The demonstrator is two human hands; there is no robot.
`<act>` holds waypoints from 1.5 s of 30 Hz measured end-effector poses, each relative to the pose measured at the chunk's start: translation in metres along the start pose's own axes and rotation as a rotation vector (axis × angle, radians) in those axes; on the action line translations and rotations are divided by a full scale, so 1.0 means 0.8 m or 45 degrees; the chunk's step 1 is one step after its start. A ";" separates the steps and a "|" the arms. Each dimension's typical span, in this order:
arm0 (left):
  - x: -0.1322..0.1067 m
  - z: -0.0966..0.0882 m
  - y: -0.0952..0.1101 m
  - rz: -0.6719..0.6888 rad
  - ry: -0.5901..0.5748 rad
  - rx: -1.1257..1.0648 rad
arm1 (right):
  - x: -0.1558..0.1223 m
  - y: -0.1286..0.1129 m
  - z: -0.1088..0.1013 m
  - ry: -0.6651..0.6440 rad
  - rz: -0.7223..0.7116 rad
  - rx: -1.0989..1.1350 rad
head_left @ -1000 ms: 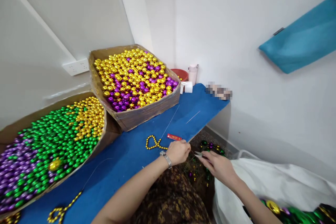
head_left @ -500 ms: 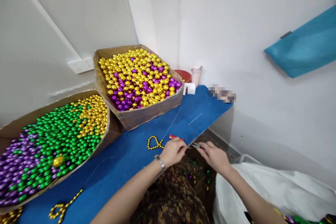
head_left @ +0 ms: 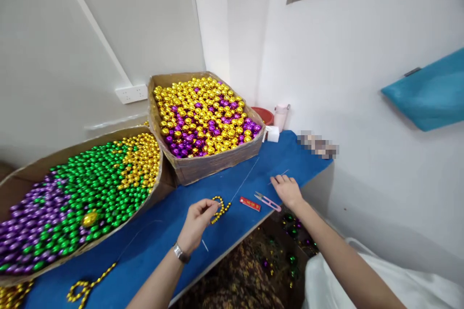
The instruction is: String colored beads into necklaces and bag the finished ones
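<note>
My left hand [head_left: 198, 222], with a watch on its wrist, is closed in a pinch at a small looped string of gold beads [head_left: 227, 208]. A thin thread [head_left: 246, 176] runs from the beads across the blue table toward the box. Over a thin needle-like rod [head_left: 285, 172] lying on the cloth, my right hand [head_left: 288, 192] has its fingertips closed. Just below that hand lie pink-handled thread snips [head_left: 270, 202], untouched, beside a small red packet [head_left: 250, 204]. Near my left wrist rests a short white stick [head_left: 205, 245].
A cardboard box [head_left: 217, 160] of gold and purple beads stands behind; another box [head_left: 165, 174] with green, purple and gold beads is left. A second gold bead string [head_left: 87, 287] lies front left. A white cup-like bottle [head_left: 281, 117] and white sack [head_left: 326, 275] are right.
The snips have left my right hand and lie on the table. My right hand has moved forward to the thin rod. My left hand has moved left to the bead string.
</note>
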State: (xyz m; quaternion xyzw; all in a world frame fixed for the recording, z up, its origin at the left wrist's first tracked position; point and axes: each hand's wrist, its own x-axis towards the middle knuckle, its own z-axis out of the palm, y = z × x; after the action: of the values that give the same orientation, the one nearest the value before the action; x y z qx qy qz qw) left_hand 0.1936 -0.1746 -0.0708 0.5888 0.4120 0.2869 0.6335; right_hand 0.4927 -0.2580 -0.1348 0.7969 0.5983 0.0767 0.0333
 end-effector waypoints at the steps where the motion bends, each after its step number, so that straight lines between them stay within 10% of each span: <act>1: -0.004 0.000 -0.001 -0.037 0.018 -0.067 | 0.005 0.007 -0.001 -0.006 -0.014 -0.015; 9: -0.024 0.007 -0.003 -0.118 0.044 -0.470 | 0.025 0.001 -0.025 0.062 -0.175 0.113; 21: -0.044 0.006 -0.016 0.008 0.176 -0.433 | -0.081 -0.173 -0.125 0.345 -0.464 1.223; 45: -0.048 0.004 -0.025 0.126 0.245 -0.346 | -0.084 -0.184 -0.122 0.377 -0.432 1.300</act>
State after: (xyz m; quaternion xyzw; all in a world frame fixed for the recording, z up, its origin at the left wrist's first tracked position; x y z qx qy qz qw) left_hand 0.1749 -0.2116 -0.0833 0.4870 0.3987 0.4259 0.6500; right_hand 0.3189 -0.2847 -0.0657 0.5850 0.6777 -0.1182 -0.4296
